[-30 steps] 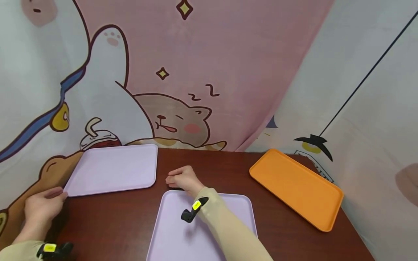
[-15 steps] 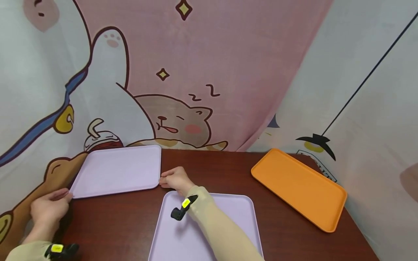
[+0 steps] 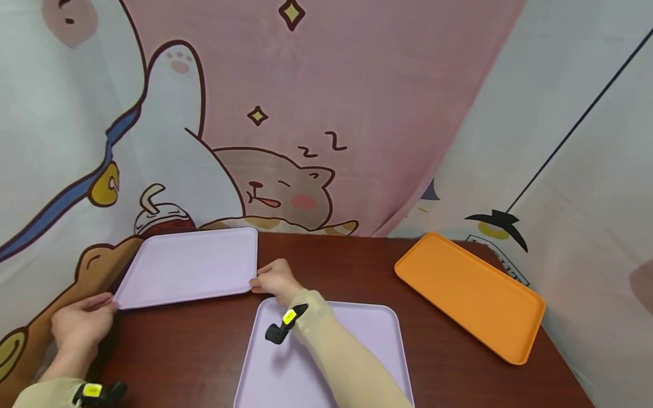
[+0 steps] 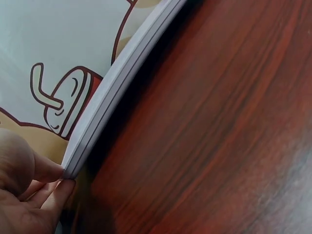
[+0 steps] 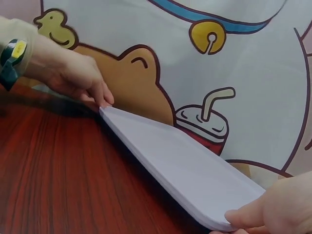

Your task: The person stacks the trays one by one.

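A pale lilac tray (image 3: 191, 266) lies at the back left of the table, its near edge slightly raised over a dark shadow in the right wrist view. My left hand (image 3: 81, 326) pinches its near left corner between thumb and fingers; in the left wrist view the thumb and fingertips (image 4: 61, 187) meet at that corner. At the near right corner, my right hand (image 3: 278, 280) pinches the rim, thumb on top in the right wrist view. Below my right forearm sits a second lilac tray (image 3: 275, 362), partly covered by the sleeve.
An orange tray (image 3: 469, 294) lies angled at the right of the dark wooden table (image 3: 168, 351). A cartoon-printed curtain (image 3: 388, 113) hangs directly behind and along both sides of the table.
My right hand has moved left to the back tray's near right corner and taken hold of it. My left hand keeps its grip; the whole view has shifted slightly.
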